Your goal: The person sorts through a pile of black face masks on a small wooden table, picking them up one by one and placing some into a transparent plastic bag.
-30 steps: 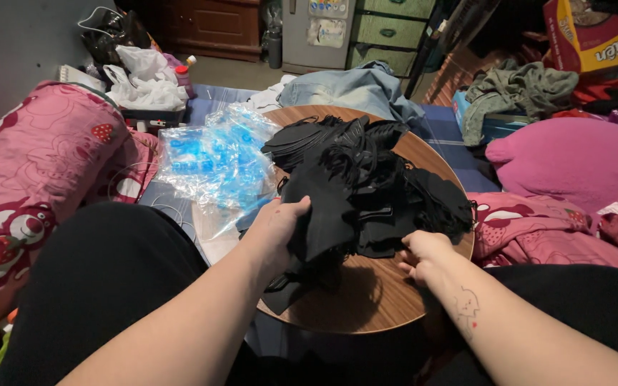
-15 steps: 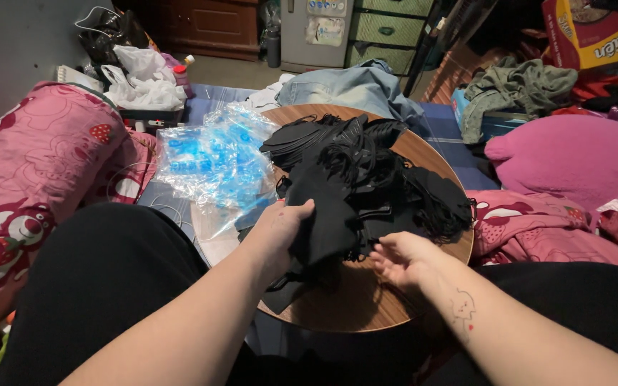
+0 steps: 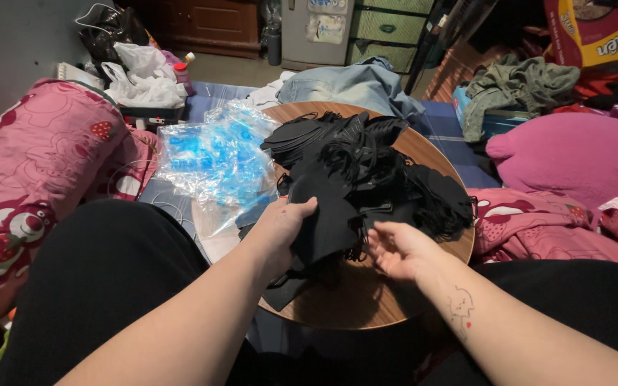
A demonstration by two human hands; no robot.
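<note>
Black face masks (image 3: 366, 168), too many to count, lie heaped on one round wooden surface (image 3: 366, 300); the left hand (image 3: 287, 221) grips a small stack of them, the right hand (image 3: 395, 250) hovers open, palm up, beside one pile of clear plastic bags (image 3: 212, 157)

right hand (image 3: 397, 250): lifted off black masks (image 3: 366, 171), now palm-up, open | left hand (image 3: 289, 221): shifted slightly up the stack

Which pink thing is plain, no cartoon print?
The magenta pillow at far right; the pink bedding roll at left carries strawberries and bears.
</note>
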